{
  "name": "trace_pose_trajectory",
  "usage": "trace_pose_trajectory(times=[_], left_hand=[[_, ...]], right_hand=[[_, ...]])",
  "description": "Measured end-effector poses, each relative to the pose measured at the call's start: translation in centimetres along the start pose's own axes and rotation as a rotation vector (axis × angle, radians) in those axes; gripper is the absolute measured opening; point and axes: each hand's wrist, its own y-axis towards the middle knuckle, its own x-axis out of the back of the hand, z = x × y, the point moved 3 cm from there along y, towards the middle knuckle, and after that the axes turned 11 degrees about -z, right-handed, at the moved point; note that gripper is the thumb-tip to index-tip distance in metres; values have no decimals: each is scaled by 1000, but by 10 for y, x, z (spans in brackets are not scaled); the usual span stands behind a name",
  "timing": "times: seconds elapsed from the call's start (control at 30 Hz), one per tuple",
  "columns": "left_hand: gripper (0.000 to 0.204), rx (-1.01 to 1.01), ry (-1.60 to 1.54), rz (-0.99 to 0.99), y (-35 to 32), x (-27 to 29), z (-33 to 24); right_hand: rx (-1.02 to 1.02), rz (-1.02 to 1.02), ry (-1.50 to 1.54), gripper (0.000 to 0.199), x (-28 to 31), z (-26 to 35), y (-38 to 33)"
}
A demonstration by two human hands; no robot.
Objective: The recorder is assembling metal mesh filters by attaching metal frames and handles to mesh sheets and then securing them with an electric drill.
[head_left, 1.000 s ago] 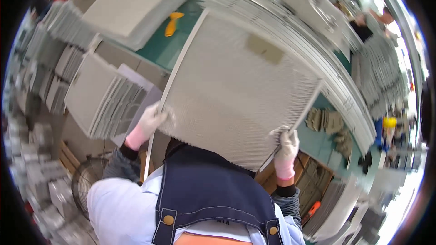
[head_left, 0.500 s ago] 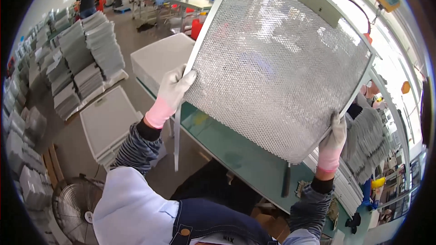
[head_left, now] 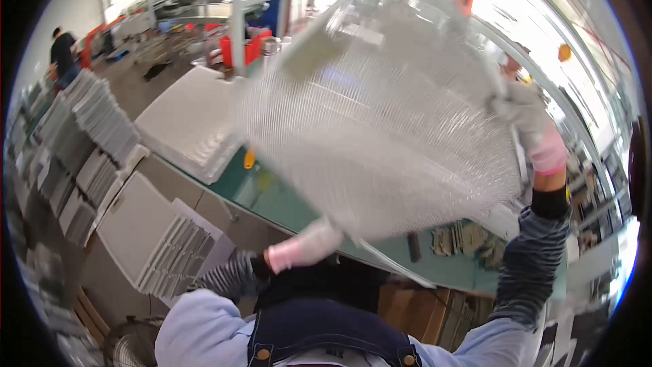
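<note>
Holding a big mesh panel point(head_left: 380, 115) up in front of the chest, both gloved hands grip its frame at opposite corners. In the head view, the only one, the left hand point(head_left: 305, 245) is low, closed on the panel's bottom corner just above the torso; motion blur hides how its fingers wrap. The right hand point(head_left: 526, 115) is high and out to the right, fingers curled shut round the panel's right edge. The panel's diagonal thus runs from lower left to upper right, tilted, its top edge leaning away toward the bright windows. The left hand is nearer the body; the right arm is stretched well up.

Under the panel lies a green bench point(head_left: 272, 200), with a flat stack of white panels point(head_left: 190, 122) on its left end. More panels point(head_left: 159, 241) lean beside the bench lower left, and tall piles point(head_left: 81, 136) stand along the floor. A person point(head_left: 62, 54) works far off at upper left.
</note>
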Motion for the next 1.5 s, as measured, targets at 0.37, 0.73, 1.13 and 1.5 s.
trace_pose_trajectory(times=[0.37, 0.73, 1.13, 1.5], left_hand=[[27, 77, -377, -167, 42, 185, 54], [24, 38, -478, 600, 162, 148, 56], [20, -4, -519, 434, 156, 143, 45], [30, 7, -327, 362, 152, 132, 40]], right_hand=[[-380, 474, 40, 33, -117, -85, -54], [-339, 348, 68, 11, -149, -69, -57], [-267, 379, -44, 25, -143, -63, -63], [-272, 508, -16, 27, -136, -80, -62]])
